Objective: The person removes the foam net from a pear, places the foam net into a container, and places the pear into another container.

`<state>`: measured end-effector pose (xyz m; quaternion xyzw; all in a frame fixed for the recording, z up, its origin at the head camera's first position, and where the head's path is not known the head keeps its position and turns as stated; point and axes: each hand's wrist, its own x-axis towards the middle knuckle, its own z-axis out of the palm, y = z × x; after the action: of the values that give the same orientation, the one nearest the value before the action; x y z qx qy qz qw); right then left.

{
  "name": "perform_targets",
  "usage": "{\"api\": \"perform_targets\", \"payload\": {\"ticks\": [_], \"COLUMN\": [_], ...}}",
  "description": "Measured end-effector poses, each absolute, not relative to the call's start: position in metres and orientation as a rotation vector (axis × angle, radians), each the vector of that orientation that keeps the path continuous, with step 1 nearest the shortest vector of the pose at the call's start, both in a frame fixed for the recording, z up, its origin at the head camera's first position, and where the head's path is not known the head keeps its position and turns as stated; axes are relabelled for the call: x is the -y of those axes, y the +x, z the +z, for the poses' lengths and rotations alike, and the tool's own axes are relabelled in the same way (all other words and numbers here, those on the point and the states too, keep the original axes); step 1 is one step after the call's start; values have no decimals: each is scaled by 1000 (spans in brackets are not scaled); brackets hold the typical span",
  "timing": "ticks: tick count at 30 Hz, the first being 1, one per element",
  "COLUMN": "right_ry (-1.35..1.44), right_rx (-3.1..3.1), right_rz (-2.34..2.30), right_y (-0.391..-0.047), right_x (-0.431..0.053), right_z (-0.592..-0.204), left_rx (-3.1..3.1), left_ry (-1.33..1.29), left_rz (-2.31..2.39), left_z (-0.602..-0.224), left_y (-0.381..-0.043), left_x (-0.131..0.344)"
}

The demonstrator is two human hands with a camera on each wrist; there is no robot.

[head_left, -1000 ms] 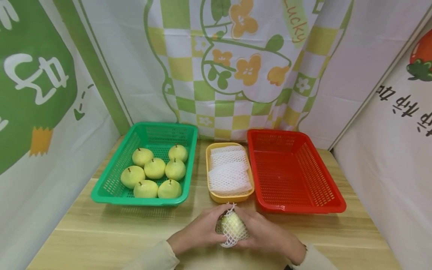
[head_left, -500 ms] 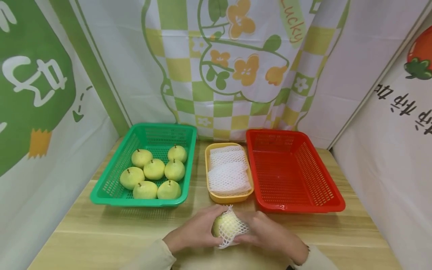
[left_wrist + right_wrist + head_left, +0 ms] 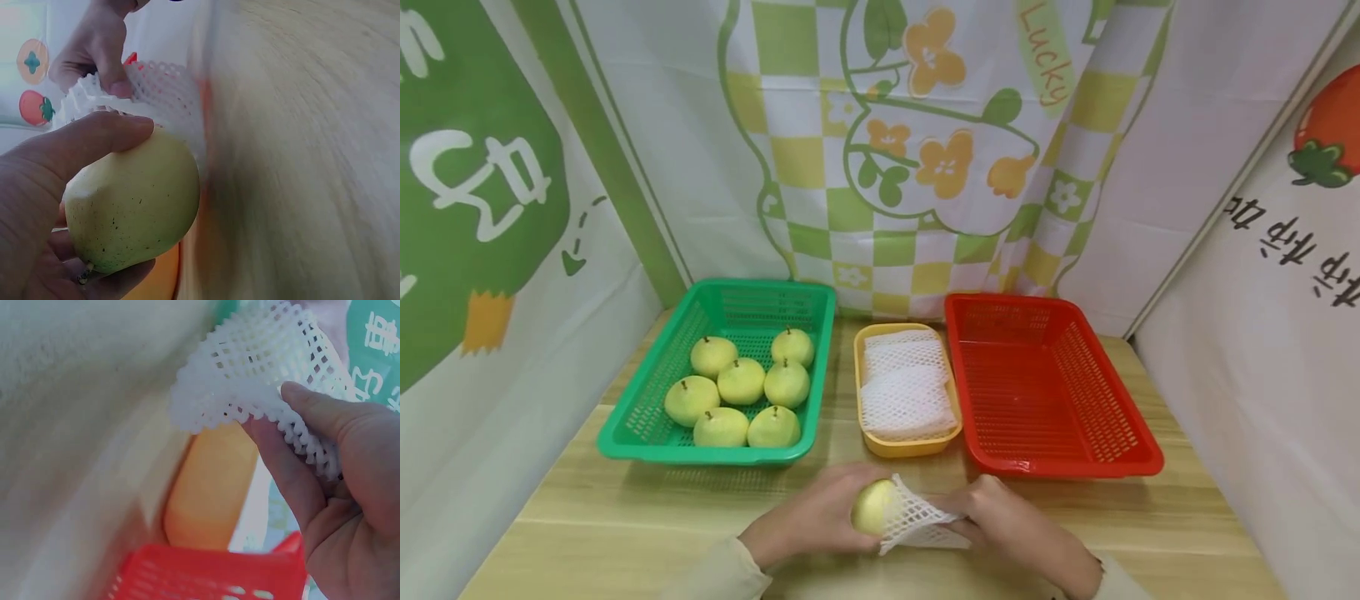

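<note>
My left hand (image 3: 820, 514) grips a yellow-green pear (image 3: 134, 203), thumb on one side and fingers curled beneath it. A white foam net sleeve (image 3: 914, 517) covers the pear's right end and stretches toward my right hand (image 3: 1017, 531). Between thumb and fingers, the right hand pinches the edge of that foam net, as the right wrist view shows. The pear's stem end stays bare, at the bottom of the left wrist view. Both hands are just above the wooden table, in front of the yellow container (image 3: 904, 448).
A green basket (image 3: 707, 455) at the left holds several bare pears (image 3: 742, 382). Folded white foam nets (image 3: 907, 400) lie in the yellow container. A red basket (image 3: 1063, 467) stands at the right, close beside it. Printed cloth (image 3: 895, 267) hangs behind.
The right hand has moved right, away from the pear, drawing out the net's free end. The left hand has shifted slightly left with the pear, and more of its bare skin shows.
</note>
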<state>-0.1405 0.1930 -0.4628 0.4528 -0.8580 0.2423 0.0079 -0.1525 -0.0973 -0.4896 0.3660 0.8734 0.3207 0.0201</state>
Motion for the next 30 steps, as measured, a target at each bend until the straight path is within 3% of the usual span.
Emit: {"api": "perform_targets", "payload": {"ticks": [10,18,23,30], "right_ry": [1447,1286,1343,1456], "right_rx": [2713,2590,2317,1882], "right_rz": [722,578,505,116], "right_y": [-159,-224,-271,-333], "right_x": [-207,-197,-188,-171], "right_z": [-397,-346,-347,-390], "left_rx": [-2838,-2833,-2822,-2820], "left_ry": [1082,1041,1033,1022], "left_rz": [918,895,903,907], "left_z": [-491,-493,-496,-499], "left_y": [-148,-149,-148,-147], "left_x": [117,120,119,120]}}
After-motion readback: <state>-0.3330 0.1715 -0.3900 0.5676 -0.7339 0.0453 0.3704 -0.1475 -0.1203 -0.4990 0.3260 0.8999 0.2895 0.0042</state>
